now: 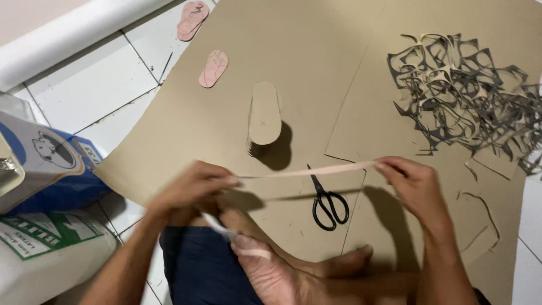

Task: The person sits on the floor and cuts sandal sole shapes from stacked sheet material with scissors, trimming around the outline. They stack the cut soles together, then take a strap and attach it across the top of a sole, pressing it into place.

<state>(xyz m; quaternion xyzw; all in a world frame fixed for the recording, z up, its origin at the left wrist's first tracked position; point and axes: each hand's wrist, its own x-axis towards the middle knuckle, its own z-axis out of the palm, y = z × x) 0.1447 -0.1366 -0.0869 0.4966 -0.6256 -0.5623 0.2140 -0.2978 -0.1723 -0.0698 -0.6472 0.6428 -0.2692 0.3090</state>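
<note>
**A thin strip pulled tight over the cardboard**

You sit on a white tiled floor (84, 85). Big brown cardboard sheets (316, 62) lie flat on it. A stack of brown sole-shaped cardboard cutouts (264, 116) stands in the middle. Black scissors (327, 202) lie just below the strip. A pile of grey cut scraps (468, 90) sits at the far right. Two pink sole shapes (213, 68) lie near the top left.

Your left hand (189, 189) pinches one end of a long thin pale paper strip (307, 170). Your right hand (409, 183) pinches the other end. The strip runs sideways, left to right, stretched between your hands above the cardboard, and its right end is a little higher.
</note>
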